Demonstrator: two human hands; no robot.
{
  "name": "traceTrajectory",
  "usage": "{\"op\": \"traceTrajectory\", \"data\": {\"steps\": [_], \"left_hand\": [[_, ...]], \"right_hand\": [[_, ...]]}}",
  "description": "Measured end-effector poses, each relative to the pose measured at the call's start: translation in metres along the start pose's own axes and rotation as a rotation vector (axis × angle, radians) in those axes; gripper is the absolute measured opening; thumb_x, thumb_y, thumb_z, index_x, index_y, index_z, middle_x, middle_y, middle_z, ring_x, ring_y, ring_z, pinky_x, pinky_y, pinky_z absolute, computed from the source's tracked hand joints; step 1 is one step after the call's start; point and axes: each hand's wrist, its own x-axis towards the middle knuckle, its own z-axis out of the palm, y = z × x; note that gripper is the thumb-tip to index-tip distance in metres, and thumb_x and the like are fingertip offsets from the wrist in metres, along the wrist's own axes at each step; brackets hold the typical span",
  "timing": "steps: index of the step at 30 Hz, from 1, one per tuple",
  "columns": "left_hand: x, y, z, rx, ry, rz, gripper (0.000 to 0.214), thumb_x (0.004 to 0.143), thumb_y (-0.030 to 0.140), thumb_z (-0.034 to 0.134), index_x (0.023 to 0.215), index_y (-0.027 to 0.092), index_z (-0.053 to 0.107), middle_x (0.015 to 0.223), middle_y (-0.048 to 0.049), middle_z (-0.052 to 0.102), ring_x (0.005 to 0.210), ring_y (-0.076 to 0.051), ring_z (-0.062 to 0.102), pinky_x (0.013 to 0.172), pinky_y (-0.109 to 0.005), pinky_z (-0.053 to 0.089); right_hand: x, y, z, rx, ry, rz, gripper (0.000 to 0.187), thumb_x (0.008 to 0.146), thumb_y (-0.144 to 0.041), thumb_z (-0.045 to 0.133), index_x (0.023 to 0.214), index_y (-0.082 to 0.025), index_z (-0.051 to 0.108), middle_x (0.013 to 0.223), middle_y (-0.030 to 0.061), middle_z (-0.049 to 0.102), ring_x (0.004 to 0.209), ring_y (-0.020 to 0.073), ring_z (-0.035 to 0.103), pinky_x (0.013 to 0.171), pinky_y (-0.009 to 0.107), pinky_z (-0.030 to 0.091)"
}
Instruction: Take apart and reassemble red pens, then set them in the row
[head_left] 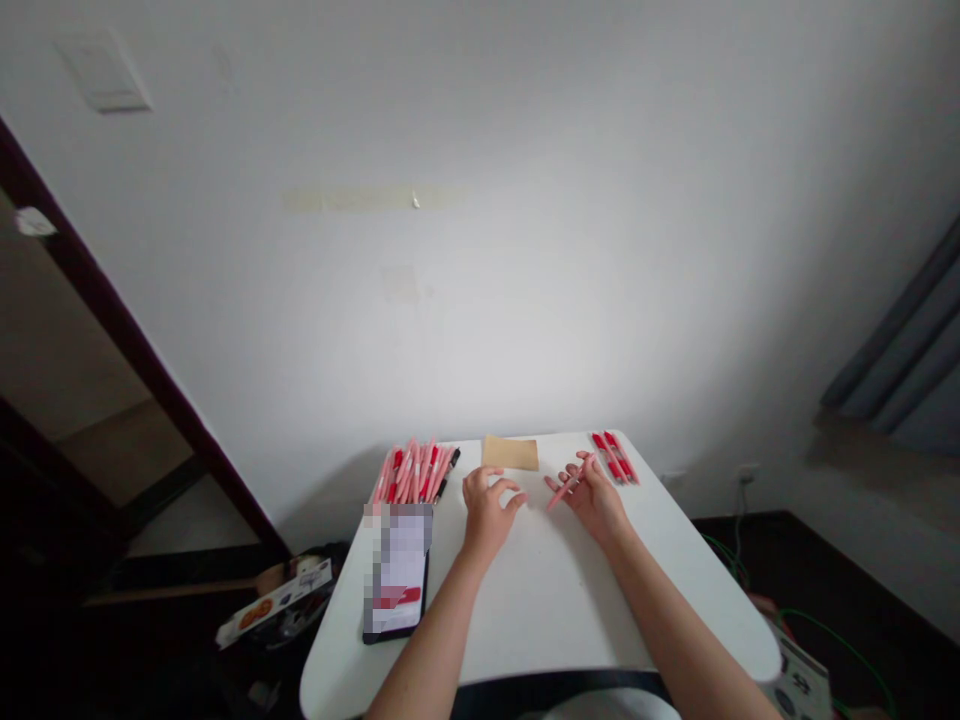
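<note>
A slim pink pen point(571, 483) lies slanted across the fingers of my right hand point(596, 498), its lower end pointing toward the middle of the white table point(555, 600). The thumb and fingers of that hand hold it just above the tabletop. To its left, my left hand point(489, 515) has curved fingers, with a gap between thumb and forefinger; I see no pen in it. A tan rectangular piece point(511, 453), like card or paper, lies beyond and between both hands.
A pile of pink, red and black pens point(414, 473) sits at the back left. Several red and pink pens point(615, 458) lie at the back right. A phone point(399, 575) rests near the left edge, beside my left forearm. The wall point(525, 300) stands behind the table.
</note>
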Motion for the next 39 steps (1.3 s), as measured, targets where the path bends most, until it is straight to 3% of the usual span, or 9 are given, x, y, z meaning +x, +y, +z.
{"op": "traceTrajectory", "data": {"steps": [3,7,17,27,33,39], "left_hand": [[-0.001,-0.001,0.001,0.036,-0.066,-0.007,0.013,0.073,0.037,0.07,0.082,0.027,0.07,0.107,-0.0047,0.057,0.11,-0.022,0.047,0.101,-0.046,0.034],[-0.003,0.0,0.001,0.061,-0.161,-0.002,0.015,0.072,0.032,0.07,0.086,0.027,0.069,0.114,-0.0045,0.057,0.115,-0.023,0.046,0.105,-0.049,0.029],[-0.008,0.003,0.001,0.077,-0.386,0.034,0.029,0.076,0.035,0.066,0.105,0.033,0.065,0.128,-0.0018,0.058,0.124,-0.024,0.044,0.11,-0.058,0.019],[-0.008,0.004,-0.002,0.085,-0.388,0.039,0.029,0.077,0.035,0.064,0.106,0.034,0.065,0.127,-0.0006,0.06,0.124,-0.023,0.045,0.111,-0.057,0.019],[-0.008,0.005,-0.002,0.079,-0.396,0.031,0.029,0.077,0.035,0.064,0.106,0.033,0.065,0.127,-0.0014,0.059,0.124,-0.023,0.045,0.111,-0.058,0.018],[-0.008,0.006,-0.003,0.087,-0.392,0.044,0.028,0.078,0.034,0.063,0.106,0.034,0.064,0.127,-0.0006,0.059,0.124,-0.023,0.045,0.11,-0.058,0.019]], "right_hand": [[-0.003,-0.006,0.001,0.134,-0.032,0.078,0.022,0.079,-0.049,0.064,0.085,-0.03,0.055,0.059,-0.0081,0.048,0.054,0.0099,0.048,0.07,0.034,0.049],[-0.008,-0.014,0.005,0.161,-0.092,0.118,0.035,0.08,-0.057,0.056,0.07,-0.024,0.05,0.061,-0.0052,0.046,0.056,0.0113,0.046,0.066,0.033,0.046],[-0.004,-0.015,0.002,-0.149,-0.01,-0.055,0.041,0.079,-0.059,0.048,0.058,-0.023,0.042,0.054,-0.0054,0.036,0.05,0.0123,0.035,0.061,0.033,0.039],[-0.008,-0.015,0.008,0.001,-0.045,0.021,0.039,0.079,-0.06,0.049,0.063,-0.024,0.048,0.057,-0.0048,0.039,0.053,0.0129,0.04,0.064,0.035,0.04],[-0.006,-0.014,0.006,-0.094,-0.042,-0.02,0.036,0.079,-0.055,0.05,0.062,-0.024,0.046,0.056,-0.0052,0.039,0.051,0.0123,0.038,0.062,0.034,0.04],[-0.007,-0.014,0.007,-0.14,-0.048,-0.017,0.045,0.08,-0.066,0.045,0.065,-0.025,0.047,0.057,-0.0047,0.039,0.051,0.0129,0.038,0.061,0.034,0.04]]}}
